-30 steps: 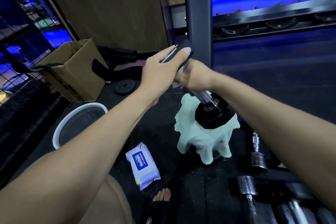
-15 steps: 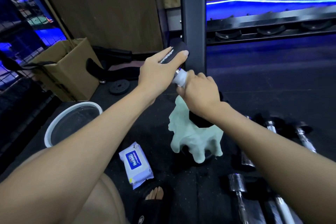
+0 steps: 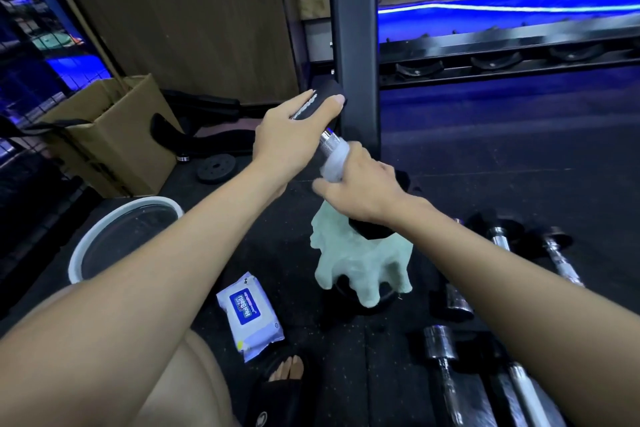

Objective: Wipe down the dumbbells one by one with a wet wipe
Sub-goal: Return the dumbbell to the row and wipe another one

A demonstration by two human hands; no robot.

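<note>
Dumbbell [image 3: 332, 144]: glossy knurled chrome handle, matt black end plates. Wet wipe [image 3: 335, 163]: thin white cloth. Towel [image 3: 363, 267]: pale green, soft pile. Wipes pack [image 3: 249, 315]: glossy plastic. Box [image 3: 110, 135]: matt cardboard. Wall panel [image 3: 180, 10]: wood grain.

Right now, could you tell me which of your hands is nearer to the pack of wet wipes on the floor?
Neither clearly. The left hand grips the upper end of the dumbbell; the right hand wraps a wipe round its handle. Both are raised well above the wipes pack.
</note>
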